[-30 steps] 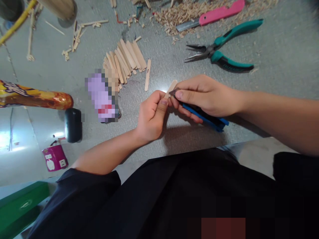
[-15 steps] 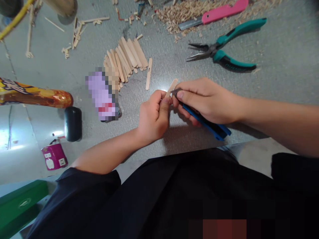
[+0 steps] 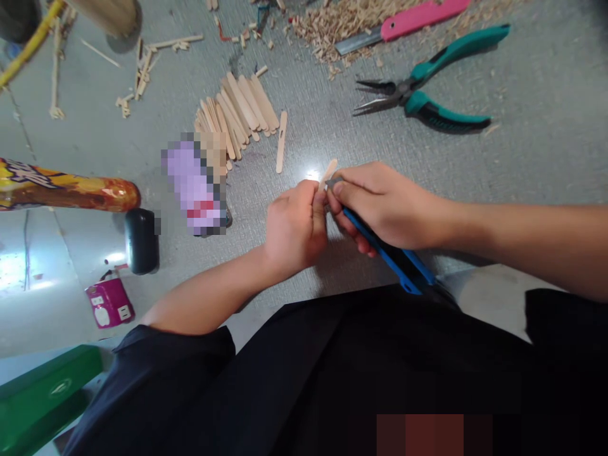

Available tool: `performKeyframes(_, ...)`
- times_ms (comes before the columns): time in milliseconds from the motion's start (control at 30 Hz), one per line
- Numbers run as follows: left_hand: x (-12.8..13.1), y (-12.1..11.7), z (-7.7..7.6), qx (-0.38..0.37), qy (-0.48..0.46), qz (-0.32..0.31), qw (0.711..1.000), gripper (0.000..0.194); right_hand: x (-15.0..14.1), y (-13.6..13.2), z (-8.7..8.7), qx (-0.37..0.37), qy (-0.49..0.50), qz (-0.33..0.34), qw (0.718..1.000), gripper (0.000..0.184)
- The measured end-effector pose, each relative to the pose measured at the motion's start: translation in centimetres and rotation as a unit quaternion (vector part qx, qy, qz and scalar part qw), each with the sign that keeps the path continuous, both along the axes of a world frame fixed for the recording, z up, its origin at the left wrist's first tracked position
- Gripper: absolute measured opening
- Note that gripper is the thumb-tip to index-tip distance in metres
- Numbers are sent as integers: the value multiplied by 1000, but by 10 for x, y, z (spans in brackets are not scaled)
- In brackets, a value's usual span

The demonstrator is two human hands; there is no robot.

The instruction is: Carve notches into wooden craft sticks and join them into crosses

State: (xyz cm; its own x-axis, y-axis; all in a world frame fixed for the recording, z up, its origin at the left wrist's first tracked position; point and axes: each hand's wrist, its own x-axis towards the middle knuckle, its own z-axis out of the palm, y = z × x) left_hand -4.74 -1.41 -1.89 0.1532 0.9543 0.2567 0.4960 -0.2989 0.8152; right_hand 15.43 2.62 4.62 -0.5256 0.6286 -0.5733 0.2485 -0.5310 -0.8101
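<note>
My left hand (image 3: pixel 295 227) is closed on a wooden popsicle stick (image 3: pixel 329 171), whose far end sticks out past the thumb. A blue utility knife (image 3: pixel 375 239) is gripped in my right hand (image 3: pixel 382 201), its grey tip against the stick beside my left thumb. The lower part of the stick is hidden by my fingers. Just beyond my hands lies a single popsicle stick (image 3: pixel 282 142) with a small slot in it. Left of that, a row of several popsicle sticks (image 3: pixel 237 111) is spread on the grey table (image 3: pixel 266 190).
Teal-handled pliers (image 3: pixel 408 88) lie open at the right. Behind them, a pink knife (image 3: pixel 422 19) rests by wood shavings (image 3: pixel 327 28). At the left are a blurred purple item (image 3: pixel 192 183), a snack tube (image 3: pixel 71 190), a black case (image 3: pixel 142 240) and a magenta adapter (image 3: pixel 109 303).
The knife's rear end has swung down towards my body, and both hands have shifted slightly. The left hand has turned a little over the stick. The view has moved slightly.
</note>
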Motion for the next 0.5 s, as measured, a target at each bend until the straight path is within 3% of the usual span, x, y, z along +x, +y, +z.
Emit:
performKeyframes(167, 0, -1, 2, -5, -13, -2, 1000, 47, 2, 3, -4, 18, 72, 2, 997, 46)
performKeyframes(500, 0, -3, 17, -104, -164, -24, 981, 47, 18, 21, -6, 82, 118, 85, 986, 46)
